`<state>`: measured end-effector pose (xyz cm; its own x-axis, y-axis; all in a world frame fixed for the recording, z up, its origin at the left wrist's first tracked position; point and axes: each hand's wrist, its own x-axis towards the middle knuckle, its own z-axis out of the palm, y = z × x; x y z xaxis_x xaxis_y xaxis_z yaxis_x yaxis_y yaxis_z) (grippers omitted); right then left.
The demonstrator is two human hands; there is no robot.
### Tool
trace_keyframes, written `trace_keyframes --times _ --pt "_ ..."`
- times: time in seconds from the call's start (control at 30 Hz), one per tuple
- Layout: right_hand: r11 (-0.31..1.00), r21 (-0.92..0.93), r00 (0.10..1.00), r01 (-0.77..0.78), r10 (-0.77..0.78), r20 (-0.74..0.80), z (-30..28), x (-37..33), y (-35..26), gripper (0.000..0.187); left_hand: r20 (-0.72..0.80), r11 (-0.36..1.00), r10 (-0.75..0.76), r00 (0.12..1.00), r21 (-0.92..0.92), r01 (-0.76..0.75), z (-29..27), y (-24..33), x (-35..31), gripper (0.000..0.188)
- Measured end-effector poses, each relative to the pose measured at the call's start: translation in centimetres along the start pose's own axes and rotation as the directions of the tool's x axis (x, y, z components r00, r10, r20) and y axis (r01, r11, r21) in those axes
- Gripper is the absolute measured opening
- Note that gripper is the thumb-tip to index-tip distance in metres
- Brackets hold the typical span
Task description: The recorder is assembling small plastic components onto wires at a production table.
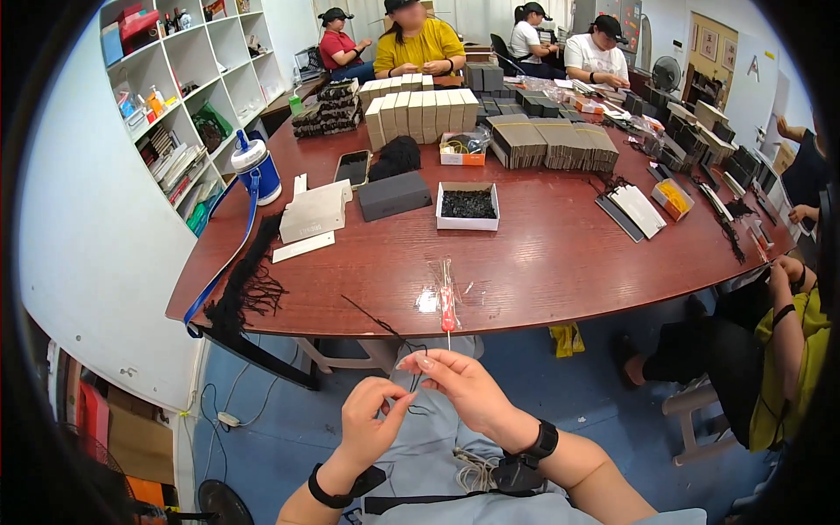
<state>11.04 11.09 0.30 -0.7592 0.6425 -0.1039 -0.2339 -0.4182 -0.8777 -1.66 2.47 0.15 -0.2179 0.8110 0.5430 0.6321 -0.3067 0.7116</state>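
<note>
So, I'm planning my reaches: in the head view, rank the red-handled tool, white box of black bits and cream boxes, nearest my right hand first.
1. Red-handled tool, just ahead.
2. White box, ahead, beyond it.
3. Cream boxes, far back, slightly left.

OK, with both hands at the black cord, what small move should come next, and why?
Probably ease the left hand gently away from the right hand to straighten the black cord. Both hands' fingertips pinch close together on it, and its strands look bent there; whether there is a knot is too small to tell.
</note>
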Motion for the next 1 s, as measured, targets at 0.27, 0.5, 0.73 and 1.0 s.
trace_keyframes --times 0.27,0.5,0.73,1.0 --pt "0.971 0.076 0.959 0.227 -0.209 -0.189 -1.2 0.6 -2.2 0.026 -0.019 0.973 -0.21 0.978 -0.103 0.207 0.1 -1.0 -1.3 0.008" --pt "0.936 0.088 0.929 0.342 -0.322 -0.182 -2.2 0.1 -4.7 0.025 0.172 0.883 -0.113 0.979 -0.435 0.178 0.8 -4.0 0.8 0.008" --pt "0.905 0.013 0.886 0.425 -0.413 -0.21 -3.3 -2.4 -5.7 0.023 0.496 0.971 -0.163 0.853 -0.076 0.229 4.7 -10.4 -2.2 0.01" --pt "0.643 -0.135 0.545 0.754 -0.726 -0.419 -6.5 -7.5 -10.2 0.02 0.359 0.964 -0.232 0.904 -0.043 0.264 5.7 -11.6 -3.0 0.014"
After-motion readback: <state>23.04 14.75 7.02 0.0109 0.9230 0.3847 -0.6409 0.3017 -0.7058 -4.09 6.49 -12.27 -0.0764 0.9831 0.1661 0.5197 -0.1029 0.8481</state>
